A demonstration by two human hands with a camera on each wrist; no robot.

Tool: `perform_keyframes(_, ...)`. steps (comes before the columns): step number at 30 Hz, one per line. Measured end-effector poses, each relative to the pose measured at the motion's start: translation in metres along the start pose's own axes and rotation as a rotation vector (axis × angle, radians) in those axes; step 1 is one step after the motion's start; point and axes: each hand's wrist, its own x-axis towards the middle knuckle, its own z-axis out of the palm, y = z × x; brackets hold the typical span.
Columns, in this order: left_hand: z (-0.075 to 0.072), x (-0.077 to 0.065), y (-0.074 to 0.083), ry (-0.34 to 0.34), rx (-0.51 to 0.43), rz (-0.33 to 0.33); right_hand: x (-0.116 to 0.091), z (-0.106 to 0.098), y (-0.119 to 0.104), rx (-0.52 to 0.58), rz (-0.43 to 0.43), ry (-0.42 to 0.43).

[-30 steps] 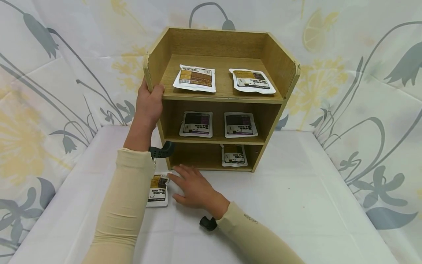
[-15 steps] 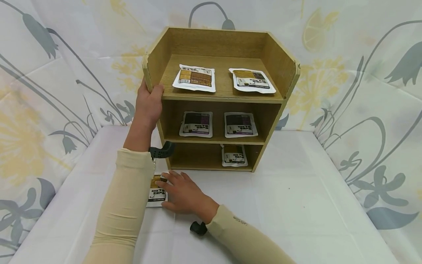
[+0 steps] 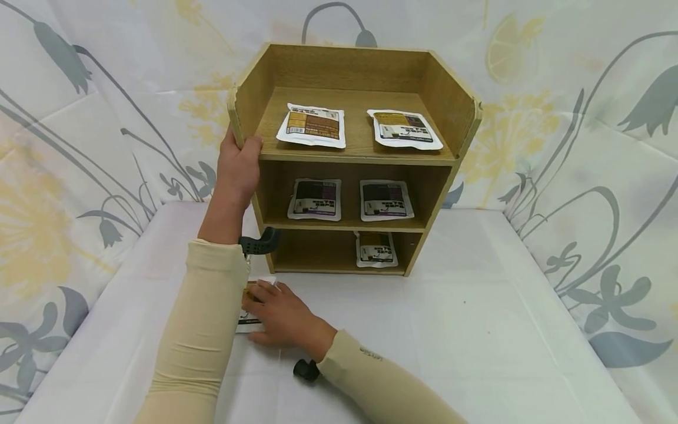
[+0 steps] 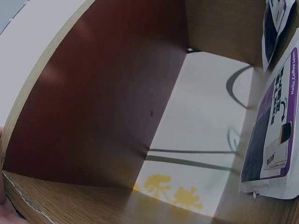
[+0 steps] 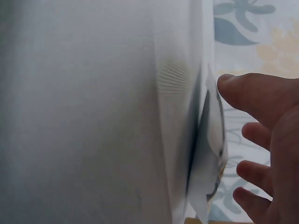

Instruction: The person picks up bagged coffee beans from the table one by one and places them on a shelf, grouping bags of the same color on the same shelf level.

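My left hand (image 3: 238,171) grips the left side panel (image 3: 238,115) of a small wooden shelf unit (image 3: 349,156), thumb on the front edge. Only a sliver of that hand (image 4: 5,210) enters the left wrist view. On the table below the unit's left corner lies a white-edged coffee packet (image 3: 250,323) with a brown and yellow print, partly covered by my right hand (image 3: 286,318) and the left sleeve. The right wrist view shows that packet (image 5: 214,144) edge-on, the thumb tip right at its near end and the other fingers (image 5: 254,175) spread over it, not closed round it.
Two packets rest on the top shelf, a left one (image 3: 312,125) and a right one (image 3: 406,131). Two purple-printed packets (image 3: 316,200) stand on the middle shelf. The bottom shelf has one packet (image 3: 375,250) at its right. White cloth covers the table (image 3: 477,330); flowered fabric (image 3: 556,88) hangs behind.
My right hand has moved left from beside the packet on the table to over it, covering more of its print. The left hand has stayed on the side panel.
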Motion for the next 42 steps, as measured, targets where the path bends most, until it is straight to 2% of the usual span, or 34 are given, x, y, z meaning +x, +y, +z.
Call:
perform_keyframes(6, 0.000, 0.000, 0.000, -0.007, -0.007, 0.003, 0.003, 0.006, -0.003, -0.038, -0.020, 0.034)
perform_keyframes(16, 0.000, -0.001, -0.002, -0.011, -0.012, 0.012, 0.010, 0.006, -0.008, -0.030, 0.013, -0.078)
perform_keyframes(23, 0.001, -0.002, -0.001, -0.010, -0.018, 0.017, 0.010, 0.001, -0.007, -0.064, -0.030, -0.017)
perform_keyframes(29, 0.001, -0.001, 0.000, -0.003, -0.004, 0.007, 0.007, -0.002, -0.005, -0.017, -0.029, -0.039)
perform_keyframes(34, 0.000, -0.001, 0.000, -0.003, -0.011, 0.014, 0.001, -0.002, 0.000, -0.051, -0.077, 0.047)
perform_keyframes(42, 0.000, -0.001, 0.001, -0.008, -0.032, 0.021, -0.004, -0.002, 0.010, -0.046, -0.047, 0.000)
